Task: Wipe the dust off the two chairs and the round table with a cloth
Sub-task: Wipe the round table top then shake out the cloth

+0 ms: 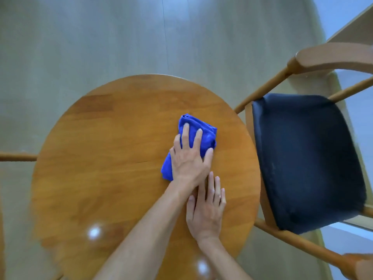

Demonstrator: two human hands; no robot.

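A round wooden table (113, 150) fills the middle of the view. A crumpled blue cloth (203, 134) lies on its right half. My left hand (188, 158) reaches across from the lower left and presses flat on the cloth with straight fingers, covering its middle. My right hand (205, 211) rests flat on the tabletop just behind the left wrist, fingers straight, touching no cloth. To the right of the table stands a wooden chair (270, 83) with a black padded seat (306, 158). A wooden rail of a second chair (18, 157) pokes in at the left edge.
Pale wood-look floor (121, 37) surrounds the table. A light wooden panel or piece of furniture (357, 27) shows at the top right corner. The right chair's seat sits close to the table's rim.
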